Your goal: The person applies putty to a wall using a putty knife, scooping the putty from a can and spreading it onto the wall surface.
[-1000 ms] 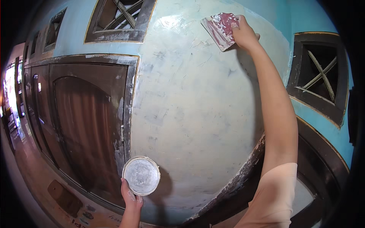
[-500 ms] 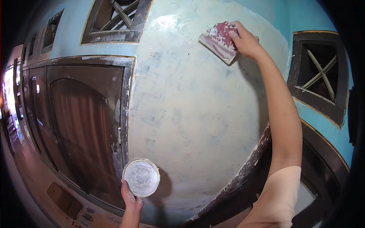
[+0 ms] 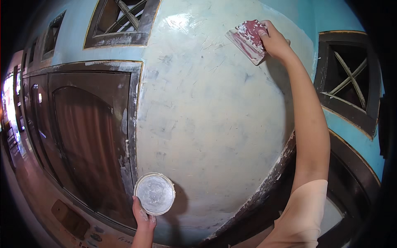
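Note:
High on the pale, smeared wall point(image 3: 206, 120), my right hand point(image 3: 274, 40) grips a wide red putty knife point(image 3: 250, 39) crusted with white filler. Its straight edge slants against the wall surface, facing left and down. Low down, my left hand point(image 3: 144, 217) holds a round tub point(image 3: 155, 194) from below, fingers around its side. White residue coats the inside of the tub, and some white smears are on my left hand. A wet, shiny patch shows on the wall to the left of the putty knife.
A dark wooden door point(image 3: 89, 136) with a scuffed frame stands to the left, with a crossed vent window point(image 3: 122, 20) above it. Another crossed window point(image 3: 347, 78) is at the right. A brown board-like object point(image 3: 70, 219) lies on the floor at lower left.
My right hand has moved the putty knife slightly right and up along the wall. My left hand and the tub stay almost in place.

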Motion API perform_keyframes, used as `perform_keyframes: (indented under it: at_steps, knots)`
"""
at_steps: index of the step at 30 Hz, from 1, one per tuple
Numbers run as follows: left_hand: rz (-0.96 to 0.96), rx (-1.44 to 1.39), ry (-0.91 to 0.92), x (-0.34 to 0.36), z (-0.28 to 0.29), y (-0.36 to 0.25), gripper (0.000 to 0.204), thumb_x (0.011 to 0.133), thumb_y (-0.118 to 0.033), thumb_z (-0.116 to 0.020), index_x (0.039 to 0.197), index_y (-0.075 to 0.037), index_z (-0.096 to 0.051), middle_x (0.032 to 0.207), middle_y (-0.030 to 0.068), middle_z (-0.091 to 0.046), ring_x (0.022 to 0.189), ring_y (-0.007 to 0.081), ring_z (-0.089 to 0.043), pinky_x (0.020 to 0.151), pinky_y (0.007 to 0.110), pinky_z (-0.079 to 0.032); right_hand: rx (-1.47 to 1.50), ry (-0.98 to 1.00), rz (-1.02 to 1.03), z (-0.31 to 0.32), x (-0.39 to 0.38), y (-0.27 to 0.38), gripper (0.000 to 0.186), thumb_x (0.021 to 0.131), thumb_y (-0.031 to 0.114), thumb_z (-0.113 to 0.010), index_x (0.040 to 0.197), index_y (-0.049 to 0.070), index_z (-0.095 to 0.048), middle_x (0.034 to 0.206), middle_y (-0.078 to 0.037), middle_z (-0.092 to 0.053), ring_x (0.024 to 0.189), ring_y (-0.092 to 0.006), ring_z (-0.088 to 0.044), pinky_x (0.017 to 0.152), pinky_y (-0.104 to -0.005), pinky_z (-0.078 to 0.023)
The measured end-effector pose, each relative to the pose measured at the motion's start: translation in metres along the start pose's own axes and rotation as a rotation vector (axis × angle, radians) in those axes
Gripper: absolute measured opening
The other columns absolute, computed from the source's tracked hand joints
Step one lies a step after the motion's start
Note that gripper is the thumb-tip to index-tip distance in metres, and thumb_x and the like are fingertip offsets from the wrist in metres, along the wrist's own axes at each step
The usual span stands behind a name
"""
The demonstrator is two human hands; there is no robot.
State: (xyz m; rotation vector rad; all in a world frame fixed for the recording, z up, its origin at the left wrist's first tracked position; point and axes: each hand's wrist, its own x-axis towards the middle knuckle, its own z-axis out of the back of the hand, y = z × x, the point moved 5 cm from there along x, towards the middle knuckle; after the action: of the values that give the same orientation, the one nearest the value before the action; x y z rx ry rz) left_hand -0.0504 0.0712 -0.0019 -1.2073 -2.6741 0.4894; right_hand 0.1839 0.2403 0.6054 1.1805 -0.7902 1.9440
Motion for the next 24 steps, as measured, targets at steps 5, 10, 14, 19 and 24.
perform_keyframes:
  at_steps: [5, 10, 14, 19, 24]
  knots:
    - [0.010, 0.011, 0.057, 0.004, -0.002, 0.004, 0.050, 0.103, -0.041, -0.037, 0.130, -0.001, -0.048, 0.129, 0.0119, -0.056, 0.117, 0.0263, -0.056, 0.100, 0.041, -0.045, 0.059, 0.052, 0.112, -0.011, -0.004, 0.020, 0.037, 0.098, 0.033, -0.044, 0.133, 0.022, -0.043, 0.120, -0.009, -0.065, 0.114, -0.0311, -0.059, 0.100, -0.0547, -0.024]
    - [0.013, 0.028, 0.031, 0.002, -0.004, 0.006, 0.051, 0.103, -0.042, -0.038, 0.130, -0.001, -0.048, 0.128, 0.0114, -0.057, 0.116, 0.0264, -0.057, 0.100, 0.041, -0.045, 0.017, -0.009, -0.016, 0.006, 0.000, -0.012, 0.039, 0.097, 0.034, -0.045, 0.133, 0.019, -0.043, 0.120, -0.009, -0.066, 0.114, -0.0314, -0.059, 0.101, -0.0542, -0.023]
    - [0.022, 0.029, 0.033, 0.004, -0.002, 0.007, 0.050, 0.103, -0.041, -0.037, 0.130, -0.001, -0.048, 0.129, 0.0114, -0.057, 0.117, 0.0264, -0.056, 0.100, 0.040, -0.045, 0.149, -0.014, 0.062, -0.007, 0.001, 0.001, 0.040, 0.097, 0.034, -0.045, 0.134, 0.019, -0.043, 0.119, -0.011, -0.065, 0.113, -0.0327, -0.059, 0.102, -0.0542, -0.022]
    - [0.014, 0.051, 0.069, -0.001, -0.014, 0.003, 0.050, 0.103, -0.040, -0.036, 0.130, 0.000, -0.048, 0.129, 0.0126, -0.056, 0.118, 0.0268, -0.056, 0.101, 0.041, -0.044, -0.105, 0.071, 0.003, -0.010, -0.008, 0.022, 0.039, 0.097, 0.034, -0.045, 0.133, 0.020, -0.043, 0.117, -0.012, -0.066, 0.114, -0.0330, -0.058, 0.100, -0.0552, -0.024]
    - [0.037, 0.045, 0.003, 0.001, -0.003, 0.006, 0.049, 0.103, -0.039, -0.037, 0.130, 0.001, -0.048, 0.128, 0.0130, -0.057, 0.115, 0.0264, -0.058, 0.099, 0.040, -0.046, 0.190, -0.167, 0.081, 0.011, 0.000, -0.010, 0.035, 0.096, 0.032, -0.050, 0.128, 0.020, -0.050, 0.112, -0.006, -0.068, 0.107, -0.0224, -0.062, 0.099, -0.0523, -0.026]
